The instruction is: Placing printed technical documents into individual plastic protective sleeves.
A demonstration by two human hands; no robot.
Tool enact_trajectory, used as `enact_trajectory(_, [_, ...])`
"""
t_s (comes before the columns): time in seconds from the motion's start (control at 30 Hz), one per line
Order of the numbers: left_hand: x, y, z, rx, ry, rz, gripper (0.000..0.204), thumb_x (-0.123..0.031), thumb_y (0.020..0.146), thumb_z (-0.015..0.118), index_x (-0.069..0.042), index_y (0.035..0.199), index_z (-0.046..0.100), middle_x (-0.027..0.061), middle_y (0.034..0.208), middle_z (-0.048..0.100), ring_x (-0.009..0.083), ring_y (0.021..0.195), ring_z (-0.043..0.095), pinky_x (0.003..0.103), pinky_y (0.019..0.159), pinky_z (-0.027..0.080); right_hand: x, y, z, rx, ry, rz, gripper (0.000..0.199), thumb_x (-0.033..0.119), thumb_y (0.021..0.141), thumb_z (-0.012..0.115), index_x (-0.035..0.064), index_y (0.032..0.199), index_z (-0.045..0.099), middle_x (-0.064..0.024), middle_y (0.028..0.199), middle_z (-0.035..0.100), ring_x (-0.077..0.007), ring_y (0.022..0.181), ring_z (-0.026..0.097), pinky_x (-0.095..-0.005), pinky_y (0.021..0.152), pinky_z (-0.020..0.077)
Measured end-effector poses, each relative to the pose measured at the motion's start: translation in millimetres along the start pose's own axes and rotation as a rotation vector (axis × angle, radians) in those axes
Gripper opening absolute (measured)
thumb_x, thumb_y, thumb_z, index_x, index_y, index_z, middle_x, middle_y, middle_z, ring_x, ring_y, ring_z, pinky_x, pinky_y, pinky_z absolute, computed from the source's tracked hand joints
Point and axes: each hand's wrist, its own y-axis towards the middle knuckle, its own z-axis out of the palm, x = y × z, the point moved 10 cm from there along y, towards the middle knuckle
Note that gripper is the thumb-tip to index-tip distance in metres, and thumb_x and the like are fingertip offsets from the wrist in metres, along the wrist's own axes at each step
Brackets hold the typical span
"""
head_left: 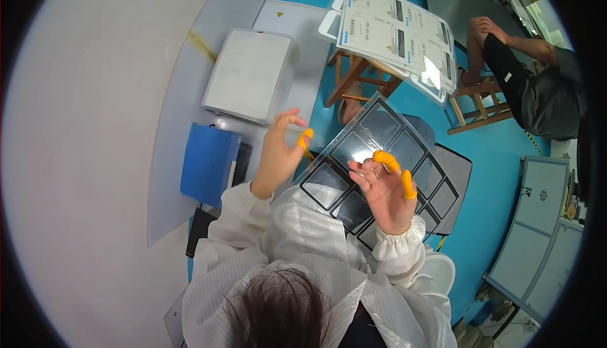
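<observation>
A clear sheet point(348, 147) printed with several black-bordered rectangles lies tilted in front of me, over my lap and a dark seat. To the left of its edge my left hand point(278, 152) is raised, thumb and fingers apart with nothing visible between them. An orange finger cot point(305, 139) covers its thumb. My right hand point(389, 199) is over the sheet's middle, palm turned up and fingers loosely bent but apart. Two of its digits wear orange finger cots point(409, 185). Whether this hand touches the sheet I cannot tell.
A wooden stool point(348, 82) ahead bears a stack of printed white sheets point(386, 29). At the left stand a white stack point(248, 75) and a blue box point(205, 161) beside the wall. Another person point(544, 95) sits at the far right, near grey cabinets point(531, 215).
</observation>
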Motion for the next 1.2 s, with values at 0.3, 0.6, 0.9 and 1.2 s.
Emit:
enact_trajectory(0.3, [300,-33,-68,-0.401,-0.563,-0.813,0.062,-0.023,0.081,0.057,-0.006,0.133,0.028,0.0192,0.136,0.03,0.0358,0.124,0.033,0.042,0.1,0.03,90,-21,75,0.257,0.159,-0.293,0.078,0.045,0.085,0.052,0.0064,0.14,0.012,-0.0129,0.138,0.028,-0.0378,0.102,0.052,-0.0499,0.098,0.0311])
enact_trajectory(0.6, [428,-16,-68,-0.648,-0.949,-0.949,0.1,-0.04,0.075,0.059,-0.012,0.141,-0.011,0.0146,0.147,0.004,0.0359,0.135,0.007,0.05,0.107,0.009,127,-50,40,0.147,0.186,-0.418,0.074,0.038,0.085,0.052,0.0072,0.139,0.013,-0.0124,0.137,0.028,-0.0359,0.098,0.054,-0.049,0.095,0.033])
enact_trajectory(0.9, [419,-8,-85,-0.789,-1.064,-0.895,0.098,-0.032,0.074,0.061,-0.008,0.141,-0.007,0.0234,0.145,0.002,0.0396,0.134,0.01,0.049,0.107,0.012,145,-51,33,0.171,0.227,-0.427,0.07,0.031,0.085,0.051,0.008,0.139,0.014,-0.0119,0.137,0.028,-0.0341,0.093,0.056,-0.048,0.092,0.035])
enact_trajectory(1.2, [413,-6,-100,-0.773,-1.133,-0.851,0.092,-0.029,0.075,0.059,-0.005,0.14,-0.001,0.0224,0.144,0.008,0.0411,0.133,0.013,0.053,0.106,0.016,162,-56,42,0.235,0.248,-0.408,0.066,0.025,0.085,0.05,0.0088,0.139,0.015,-0.0114,0.136,0.027,-0.0322,0.089,0.057,-0.0471,0.089,0.037])
